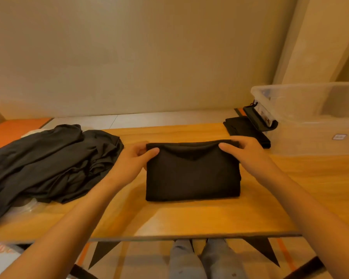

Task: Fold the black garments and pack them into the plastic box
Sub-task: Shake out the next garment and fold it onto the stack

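Observation:
A black garment (192, 176), folded into a neat rectangle, lies in the middle of the wooden table (189, 218). My left hand (132, 161) pinches its far left corner and my right hand (248, 153) pinches its far right corner, lifting the far edge slightly. A heap of unfolded black garments (48, 160) lies at the left. The clear plastic box (310, 117) stands at the back right, with dark cloth faintly visible inside. Another folded black garment (246, 127) lies beside the box.
A black handle or clasp (258, 117) hangs on the box's left side. Crumpled clear plastic (28, 206) shows under the heap. A beige wall rises behind the table. The table's front edge runs near my legs (206, 258).

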Motion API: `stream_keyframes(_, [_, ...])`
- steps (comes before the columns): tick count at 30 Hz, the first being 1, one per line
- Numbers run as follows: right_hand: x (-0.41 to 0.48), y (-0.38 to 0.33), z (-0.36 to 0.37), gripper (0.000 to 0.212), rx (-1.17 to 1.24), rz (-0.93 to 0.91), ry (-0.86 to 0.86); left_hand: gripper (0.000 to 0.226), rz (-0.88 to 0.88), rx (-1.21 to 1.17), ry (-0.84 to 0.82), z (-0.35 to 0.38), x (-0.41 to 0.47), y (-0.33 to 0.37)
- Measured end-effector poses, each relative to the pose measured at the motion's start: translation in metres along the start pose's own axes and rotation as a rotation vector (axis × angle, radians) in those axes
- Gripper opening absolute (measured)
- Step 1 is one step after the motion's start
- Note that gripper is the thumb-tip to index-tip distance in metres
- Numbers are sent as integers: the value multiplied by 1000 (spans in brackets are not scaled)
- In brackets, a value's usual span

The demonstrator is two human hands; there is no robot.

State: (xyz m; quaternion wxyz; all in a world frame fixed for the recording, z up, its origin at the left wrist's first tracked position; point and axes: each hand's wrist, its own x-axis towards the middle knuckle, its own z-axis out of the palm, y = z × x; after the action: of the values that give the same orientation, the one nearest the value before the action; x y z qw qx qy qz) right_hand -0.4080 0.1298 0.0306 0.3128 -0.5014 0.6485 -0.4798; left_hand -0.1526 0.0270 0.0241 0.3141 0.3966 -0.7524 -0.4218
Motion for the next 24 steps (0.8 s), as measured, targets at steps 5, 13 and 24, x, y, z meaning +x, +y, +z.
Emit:
stream_keyframes(5, [91,32,12,29,-388,281,-78,16,-132,276,-92,2,85,-38])
stream_keyframes(13, [104,57,26,26,-679,165,91,9,-129,391,-7,11,100,-67])
stream_keyframes(24, [90,52,35,45,-926,41,232,19,3,716,135,22,93,-66])
